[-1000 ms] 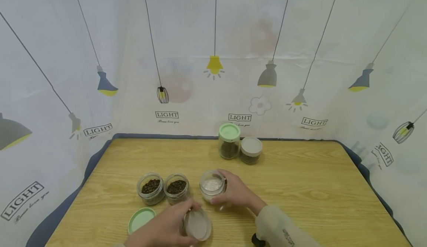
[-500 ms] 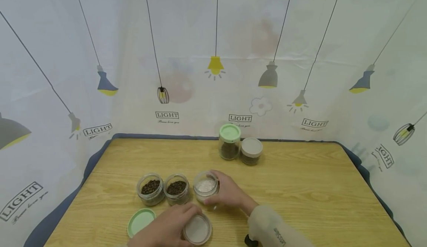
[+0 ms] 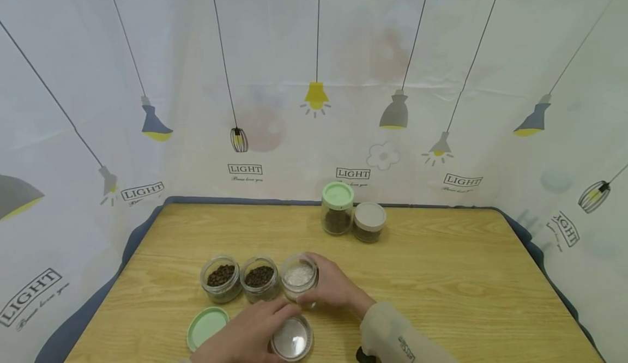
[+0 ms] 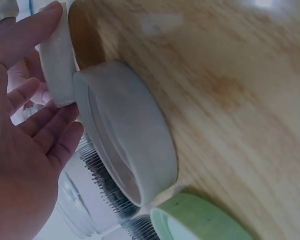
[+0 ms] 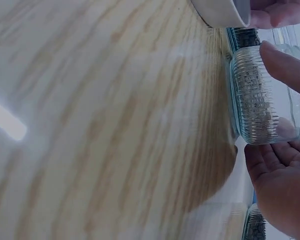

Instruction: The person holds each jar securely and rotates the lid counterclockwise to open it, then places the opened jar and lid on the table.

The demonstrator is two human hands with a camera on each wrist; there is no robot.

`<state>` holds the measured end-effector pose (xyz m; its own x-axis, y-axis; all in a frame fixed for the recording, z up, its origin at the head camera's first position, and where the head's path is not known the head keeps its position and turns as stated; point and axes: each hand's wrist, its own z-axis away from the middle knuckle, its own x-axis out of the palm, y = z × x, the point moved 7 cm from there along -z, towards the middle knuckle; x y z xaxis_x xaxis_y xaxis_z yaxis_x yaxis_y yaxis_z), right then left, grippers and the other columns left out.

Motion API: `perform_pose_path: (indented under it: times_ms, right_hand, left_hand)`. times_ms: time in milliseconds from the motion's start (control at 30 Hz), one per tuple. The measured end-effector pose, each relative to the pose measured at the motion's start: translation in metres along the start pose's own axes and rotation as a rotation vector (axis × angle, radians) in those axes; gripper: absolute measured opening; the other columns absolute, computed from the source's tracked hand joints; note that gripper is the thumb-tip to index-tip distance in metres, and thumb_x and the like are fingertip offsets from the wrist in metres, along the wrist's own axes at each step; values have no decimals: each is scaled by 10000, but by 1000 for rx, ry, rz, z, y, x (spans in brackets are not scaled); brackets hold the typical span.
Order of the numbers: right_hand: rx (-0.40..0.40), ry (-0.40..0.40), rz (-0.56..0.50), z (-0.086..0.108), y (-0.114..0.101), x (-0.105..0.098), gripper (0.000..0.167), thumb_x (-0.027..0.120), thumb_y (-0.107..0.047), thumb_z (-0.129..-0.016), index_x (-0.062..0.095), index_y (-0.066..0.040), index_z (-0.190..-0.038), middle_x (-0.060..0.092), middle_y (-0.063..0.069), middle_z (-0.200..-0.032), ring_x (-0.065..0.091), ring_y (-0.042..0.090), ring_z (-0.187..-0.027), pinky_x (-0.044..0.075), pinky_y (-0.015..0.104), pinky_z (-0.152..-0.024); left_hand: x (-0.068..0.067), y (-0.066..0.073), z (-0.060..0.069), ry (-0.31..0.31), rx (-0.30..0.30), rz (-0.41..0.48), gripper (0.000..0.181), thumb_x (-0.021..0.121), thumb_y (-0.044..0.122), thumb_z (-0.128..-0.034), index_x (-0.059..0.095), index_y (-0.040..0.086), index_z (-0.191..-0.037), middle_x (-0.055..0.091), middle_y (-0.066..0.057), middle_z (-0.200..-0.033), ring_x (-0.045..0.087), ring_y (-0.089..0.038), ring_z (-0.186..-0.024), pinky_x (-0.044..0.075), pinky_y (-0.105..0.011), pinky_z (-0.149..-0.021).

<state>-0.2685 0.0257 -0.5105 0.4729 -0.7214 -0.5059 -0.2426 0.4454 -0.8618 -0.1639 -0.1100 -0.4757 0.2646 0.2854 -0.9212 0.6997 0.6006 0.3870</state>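
My right hand grips an open glass jar of white granules, thumb and fingers around its side. The jar stands on the table at the right end of a row, beside two open jars of dark brown beans, the middle jar and the left jar. My left hand holds a pale lid by its edge, thumb on one side and fingers on the other. In the left wrist view another pale lid lies close to these fingers; the hand hides it in the head view.
A green lid lies at the left hand's left. Toward the back of the wooden table stand a taller jar with a green lid and a shorter jar with a pale lid. A printed cloth surrounds the table on three sides.
My right hand has moved the jar of white granules left, up beside the middle bean jar. The left hand has lowered the pale lid, which now lies flatter near the table.
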Motion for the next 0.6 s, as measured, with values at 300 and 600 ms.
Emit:
perform_pose_path:
  times_ms: [300,600]
  right_hand:
    - [1,-27,-3,0,-2,1,975,891,-303,-677,380,-42,-1466,514,106,-1434,482,262,-1325,360,456,-1138]
    - [-13,-40,2,0,-2,4,954,883,-298,-693,373,-69,-1466,520,88,-1421,496,232,-1305,379,437,-1121]
  left_hand:
    - [6,-1,-1,8,-1,41,732,572,714,-810,457,286,-1393,514,110,-1338,560,-70,-1049,507,-303,-814]
    - [7,3,-4,9,7,55,729,579,692,-821,443,282,-1408,494,93,-1383,571,-94,-1087,517,-320,-824]
